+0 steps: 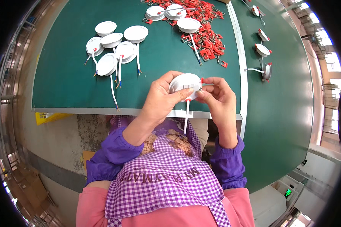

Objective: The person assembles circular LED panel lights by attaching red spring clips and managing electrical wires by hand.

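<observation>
A round white lamp housing is held between both hands just above the near edge of the green table, its flat back turned toward the camera. The fingers of the left hand are wrapped closed about the housing's left rim, the thumb laid across its back. The fingertips of the right hand are pinched narrowly at the housing's right edge, where a small red clip is seen against the rim; whether the clip is gripped or only touched cannot be told. The housing thus lies between the two hands, directly left of the right fingertips and touching them, so neither hand is nearer than the other. A white lead with a red collar hangs straight down from the housing toward the body, and this is the long axis of the piece. Both forearms are raised from the lower edge and bent inward, in purple sleeves, with the wrists angled toward each other. Further out, a cluster of like white housings with their leads lies on the table to the left, and a heap of red clips with three more housings lies beyond, well apart from the hands. A further green surface to the right carries a few fitted lamps.
</observation>
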`<state>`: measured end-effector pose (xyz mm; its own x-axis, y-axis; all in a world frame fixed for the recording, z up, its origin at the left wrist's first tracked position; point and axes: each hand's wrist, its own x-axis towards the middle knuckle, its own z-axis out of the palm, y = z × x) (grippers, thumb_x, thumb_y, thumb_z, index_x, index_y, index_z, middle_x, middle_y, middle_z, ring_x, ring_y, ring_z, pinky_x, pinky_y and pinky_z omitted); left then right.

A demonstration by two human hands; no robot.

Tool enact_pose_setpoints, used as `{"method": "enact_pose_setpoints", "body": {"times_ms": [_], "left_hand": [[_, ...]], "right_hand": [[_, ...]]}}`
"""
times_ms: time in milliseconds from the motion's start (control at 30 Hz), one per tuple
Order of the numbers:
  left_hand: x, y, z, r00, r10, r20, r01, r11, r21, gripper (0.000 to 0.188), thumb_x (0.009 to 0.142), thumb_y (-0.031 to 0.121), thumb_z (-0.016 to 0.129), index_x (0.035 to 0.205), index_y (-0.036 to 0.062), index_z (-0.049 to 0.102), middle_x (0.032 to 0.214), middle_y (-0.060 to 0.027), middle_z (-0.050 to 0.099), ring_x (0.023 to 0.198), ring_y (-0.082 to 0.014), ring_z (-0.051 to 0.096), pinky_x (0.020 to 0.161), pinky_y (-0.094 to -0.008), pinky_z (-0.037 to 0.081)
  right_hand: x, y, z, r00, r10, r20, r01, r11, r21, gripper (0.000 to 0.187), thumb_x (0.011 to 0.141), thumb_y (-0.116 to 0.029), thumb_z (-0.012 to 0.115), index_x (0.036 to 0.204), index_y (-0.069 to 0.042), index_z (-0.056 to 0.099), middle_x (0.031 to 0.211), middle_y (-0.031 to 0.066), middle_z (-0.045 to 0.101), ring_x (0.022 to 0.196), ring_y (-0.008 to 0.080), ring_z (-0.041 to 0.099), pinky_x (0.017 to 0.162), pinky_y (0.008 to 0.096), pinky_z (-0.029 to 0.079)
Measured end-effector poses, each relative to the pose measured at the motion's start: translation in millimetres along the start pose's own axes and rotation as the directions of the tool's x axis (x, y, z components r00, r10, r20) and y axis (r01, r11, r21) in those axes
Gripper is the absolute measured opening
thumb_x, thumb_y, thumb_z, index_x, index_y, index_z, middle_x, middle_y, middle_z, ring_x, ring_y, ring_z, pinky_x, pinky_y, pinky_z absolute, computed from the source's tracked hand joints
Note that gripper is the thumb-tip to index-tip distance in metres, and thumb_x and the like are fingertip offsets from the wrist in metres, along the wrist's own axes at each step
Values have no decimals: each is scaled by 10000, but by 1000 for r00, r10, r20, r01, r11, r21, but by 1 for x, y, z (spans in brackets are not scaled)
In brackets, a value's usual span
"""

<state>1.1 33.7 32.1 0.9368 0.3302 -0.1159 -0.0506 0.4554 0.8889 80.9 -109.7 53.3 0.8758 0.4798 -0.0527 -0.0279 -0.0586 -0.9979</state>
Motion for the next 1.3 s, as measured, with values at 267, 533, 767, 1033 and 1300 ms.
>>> {"method": "enact_pose_setpoints", "body": {"times_ms": [267, 533, 767, 1033, 1300], "left_hand": [[13, 29, -11, 977, -162, 140, 106, 933, 343, 434, 816, -50, 635, 1233, 5, 525, 1020, -67, 627, 906, -122, 620, 802, -260, 519], [11, 23, -26, 969, -248, 19, 248, 956, -156, 534, 873, 4, 596, 1372, 29, 409, 1171, -90, 573, 1074, -189, 584, 915, -351, 506], [2, -1, -37, 895, -440, 74, 420, 774, -473, 373, 898, 136, 614, 1241, 64, 488, 1150, -68, 575, 1001, -166, 591, 715, -283, 517], [-4, 5, -5, 917, -387, -96, 340, 886, -316, 469, 828, 62, 685, 1213, 62, 416, 1054, -83, 577, 928, -179, 622, 682, -305, 541], [-1, -9, 0, 953, -265, -147, 238, 955, -176, 445, 835, 65, 686, 1194, 53, 423, 1051, -83, 594, 920, -193, 643, 722, -335, 572]], "right_hand": [[34, 8, -28, 903, 107, 416, -41, 986, -164, 340, 795, -9, 700, 1100, 28, 555, 820, 78, 671, 748, 106, 630, 659, 249, 504], [109, 40, -50, 956, -290, -39, 89, 416, -905, 206, 827, -199, 648, 884, -1, 633, 784, 162, 645, 739, 319, 643, 686, 405, 509], [102, 42, -54, 981, -191, 39, 109, 372, -922, 154, 777, -134, 572, 751, 16, 595, 768, 208, 632, 761, 391, 616, 702, 482, 488], [64, 34, -55, 983, -152, 101, 138, 256, -957, 169, 754, -146, 607, 765, 23, 601, 738, 220, 632, 702, 386, 618, 672, 458, 497], [-1, 10, -5, 989, -145, -5, 139, 962, -235, 98, 829, -11, 600, 915, 35, 590, 723, 119, 663, 685, 166, 684, 588, 266, 505]]}}
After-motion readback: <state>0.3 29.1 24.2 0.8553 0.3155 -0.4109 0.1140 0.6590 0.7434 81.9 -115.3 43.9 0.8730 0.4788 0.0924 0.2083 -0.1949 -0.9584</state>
